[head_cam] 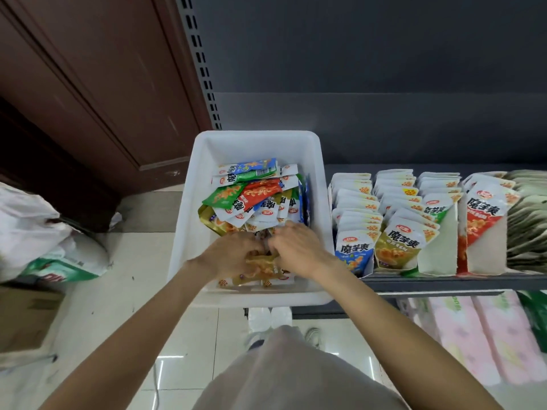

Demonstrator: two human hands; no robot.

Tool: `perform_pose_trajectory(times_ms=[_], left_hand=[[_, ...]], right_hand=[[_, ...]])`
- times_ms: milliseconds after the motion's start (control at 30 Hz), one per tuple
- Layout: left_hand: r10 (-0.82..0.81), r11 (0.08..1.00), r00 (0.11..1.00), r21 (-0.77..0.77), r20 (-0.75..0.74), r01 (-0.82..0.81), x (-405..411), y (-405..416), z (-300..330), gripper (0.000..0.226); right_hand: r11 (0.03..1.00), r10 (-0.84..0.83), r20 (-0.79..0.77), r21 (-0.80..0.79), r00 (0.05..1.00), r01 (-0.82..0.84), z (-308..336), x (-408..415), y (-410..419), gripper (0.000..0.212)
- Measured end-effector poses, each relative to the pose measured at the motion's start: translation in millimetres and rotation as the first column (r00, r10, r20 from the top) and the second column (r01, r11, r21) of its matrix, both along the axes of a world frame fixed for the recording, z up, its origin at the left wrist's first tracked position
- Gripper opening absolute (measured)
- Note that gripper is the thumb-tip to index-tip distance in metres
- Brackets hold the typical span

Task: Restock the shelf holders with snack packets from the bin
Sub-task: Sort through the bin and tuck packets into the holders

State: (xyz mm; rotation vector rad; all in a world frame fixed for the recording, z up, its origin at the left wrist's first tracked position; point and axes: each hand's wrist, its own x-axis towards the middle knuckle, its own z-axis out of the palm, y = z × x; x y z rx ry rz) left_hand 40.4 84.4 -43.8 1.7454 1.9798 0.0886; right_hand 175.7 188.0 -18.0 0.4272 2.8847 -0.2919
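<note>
Both hands are down in the white bin (189, 220): left hand (229, 255) and right hand (299, 247) look curled around gold snack packets (260, 267), probably bunching one flavour for the shelf holders (438, 247) just right.

One white rectangular plastic bin (254, 145) at twelve o'clock holds a loose heap of foil snack packets (251, 196), too jumbled to count. Four white card shelf holders (438, 244) of upright packets stand at three o'clock. Two bare hands (231, 255) reach into the bin.
</note>
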Motion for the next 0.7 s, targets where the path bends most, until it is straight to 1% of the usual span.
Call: perform_pose_trajectory(times_ms=[33, 67, 100, 133, 167, 200, 267, 333, 367, 400, 467, 533, 567, 633, 667, 700], left_hand=[[0.053, 0.996, 0.991, 0.06, 0.124, -0.06, -3.5, -4.7, 3.1, 0.024], [0.118, 0.981, 0.961, 0.123, 0.249, -0.152, -6.9, -9.5, 8.0, 0.019], [0.186, 0.949, 0.911, 0.175, 0.368, -0.264, -9.5, -13.6, 14.1, 0.016], [0.245, 0.906, 0.845, 0.199, 0.475, -0.374, -11.0, -16.7, 21.2, 0.015], [0.281, 0.863, 0.772, 0.201, 0.57, -0.463, -10.4, -18.3, 29.4, 0.016], [0.293, 0.831, 0.697, 0.186, 0.654, -0.524, -8.1, -18.3, 37.3, 0.017], [0.283, 0.806, 0.57, 0.13, 0.771, -0.577, -1.9, -14.3, 49.2, 0.015], [0.269, 0.809, 0.512, 0.097, 0.816, -0.579, 4.2, -7.8, 59.2, 0.019], [0.252, 0.818, 0.511, 0.101, 0.822, -0.566, 6.8, -4.0, 63.7, 0.02], [0.228, 0.833, 0.533, 0.121, 0.815, -0.541, 9.2, 0.0, 67.5, 0.021], [0.158, 0.867, 0.594, 0.177, 0.789, -0.467, 16.0, 8.6, 74.9, 0.02], [0.082, 0.89, 0.605, 0.215, 0.792, -0.402, 26.6, 18.3, 82.3, 0.017], [0.045, 0.895, 0.6, 0.235, 0.799, -0.38, 32.9, 23.7, 85.3, 0.016], [-0.015, 0.884, 0.598, 0.29, 0.801, -0.366, 46.1, 35.4, 88.1, 0.013], [-0.031, 0.873, 0.614, 0.321, 0.789, -0.368, 52.7, 41.4, 87.9, 0.012], [-0.034, 0.863, 0.639, 0.345, 0.768, -0.369, 59.3, 47.3, 87.0, 0.011]], right_hand=[[0.994, -0.069, -0.096, -0.09, 0.993, 0.061, 7.2, 5.0, 2.0, 0.01], [0.97, -0.181, -0.196, -0.198, 0.964, 0.142, 14.4, 10.5, 4.6, 0.009], [0.92, -0.322, -0.282, -0.32, 0.904, 0.227, 21.7, 15.8, 7.5, 0.01], [0.844, -0.464, -0.327, -0.445, 0.824, 0.299, 29.4, 20.8, 11.2, 0.01], [0.75, -0.583, -0.326, -0.568, 0.744, 0.339, 36.7, 25.3, 14.8, 0.011], [0.645, -0.671, -0.289, -0.682, 0.683, 0.345, 42.9, 29.4, 17.6, 0.011], [0.431, -0.77, -0.17, -0.849, 0.615, 0.305, 53.6, 36.5, 20.2, 0.007], [0.275, -0.825, -0.093, -0.927, 0.558, 0.253, 60.7, 42.5, 19.8, 0.014], [0.223, -0.846, -0.074, -0.948, 0.527, 0.225, 63.7, 46.6, 18.4, 0.018], [0.187, -0.865, -0.068, -0.963, 0.497, 0.194, 65.9, 51.2, 16.4, 0.019], [0.166, -0.899, -0.091, -0.976, 0.429, 0.141, 69.2, 63.1, 12.3, 0.016], [0.184, -0.939, -0.14, -0.976, 0.314, 0.113, 71.7, 80.2, 8.5, 0.018], [0.204, -0.958, -0.177, -0.973, 0.227, 0.103, 73.8, 91.3, 6.8, 0.018], [0.259, -0.966, -0.259, -0.961, 0.015, 0.094, 78.6, 119.7, 6.8, 0.02], [0.288, -0.951, -0.297, -0.952, -0.085, 0.109, 81.0, 136.2, 8.3, 0.022], [0.321, -0.925, -0.343, -0.936, -0.164, 0.143, 83.2, 153.1, 11.0, 0.024]])
